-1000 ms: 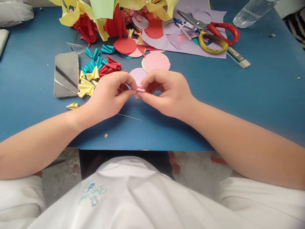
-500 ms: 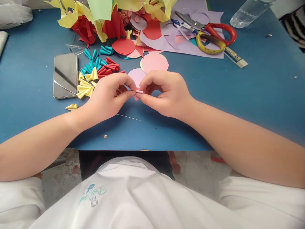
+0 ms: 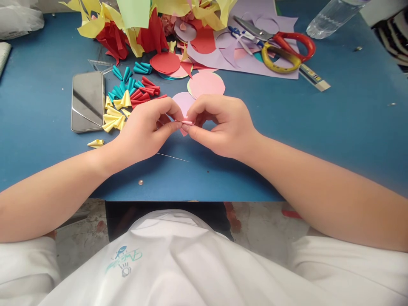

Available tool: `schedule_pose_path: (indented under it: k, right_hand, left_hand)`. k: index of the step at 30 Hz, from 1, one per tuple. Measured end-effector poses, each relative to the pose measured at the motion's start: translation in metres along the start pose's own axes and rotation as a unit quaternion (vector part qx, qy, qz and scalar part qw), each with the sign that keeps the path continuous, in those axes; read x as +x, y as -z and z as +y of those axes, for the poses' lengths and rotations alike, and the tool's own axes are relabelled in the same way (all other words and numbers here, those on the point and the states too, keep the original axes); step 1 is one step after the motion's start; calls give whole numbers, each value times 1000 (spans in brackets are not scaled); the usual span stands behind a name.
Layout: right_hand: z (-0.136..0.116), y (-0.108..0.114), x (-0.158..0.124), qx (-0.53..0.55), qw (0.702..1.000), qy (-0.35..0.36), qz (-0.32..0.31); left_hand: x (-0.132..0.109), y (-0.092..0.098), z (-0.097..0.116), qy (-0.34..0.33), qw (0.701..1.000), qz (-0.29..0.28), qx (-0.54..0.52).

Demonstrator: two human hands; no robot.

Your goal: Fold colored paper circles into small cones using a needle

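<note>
Between my fingertips is a small pink paper piece point(image 3: 187, 122), partly rolled, much of it hidden by my fingers. My left hand point(image 3: 148, 125) pinches its left end and my right hand point(image 3: 219, 123) pinches its right end. Just beyond my hands lie a lilac paper circle point(image 3: 182, 101) and a stack of circles topped by a pink paper circle point(image 3: 207, 83). Left of them are rolled paper cones: yellow cones point(image 3: 114, 119), teal cones point(image 3: 119, 90) and red cones point(image 3: 145, 93). A thin needle-like wire point(image 3: 173, 157) lies below my left hand.
A phone point(image 3: 87, 102) lies left of the cones. At the back are crumpled yellow paper point(image 3: 95, 25), red paper circles point(image 3: 165, 62), lilac scraps point(image 3: 210, 57), scissors point(image 3: 280, 46), a cutter blade strip point(image 3: 315, 77) and a clear bottle point(image 3: 333, 19). A small bead point(image 3: 140, 182) sits near the table's front edge.
Both hands stay in nearly the same place, still pinching the pink paper. The paper has turned very slightly between the fingertips.
</note>
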State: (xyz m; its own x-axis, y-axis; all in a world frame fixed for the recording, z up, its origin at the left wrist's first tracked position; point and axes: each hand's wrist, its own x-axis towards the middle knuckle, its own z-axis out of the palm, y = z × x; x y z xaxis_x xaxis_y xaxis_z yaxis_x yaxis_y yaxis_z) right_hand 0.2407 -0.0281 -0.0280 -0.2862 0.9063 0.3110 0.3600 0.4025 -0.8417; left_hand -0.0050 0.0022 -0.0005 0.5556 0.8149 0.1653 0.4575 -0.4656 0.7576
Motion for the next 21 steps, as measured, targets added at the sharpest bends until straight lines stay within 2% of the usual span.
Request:
schedule_pose_path:
  k: [4,7,12,17,21]
  right_hand:
    - [0,0,0,-5,1000,9,-5]
    - [5,-1,1,-9,999,17,-31]
    - [12,-1,4,-10,995,43,-93]
    - [5,3,7,-29,989,7,-144]
    - [4,3,8,-26,988,18,-148]
  left_hand:
    - [1,0,2,-14,1000,-11,-10]
    - [2,0,2,-27,999,-28,9]
    - [2,3,3,-41,990,-87,103]
    - [2,3,-1,-54,979,-120,157]
    - [1,2,-3,-71,967,-136,206]
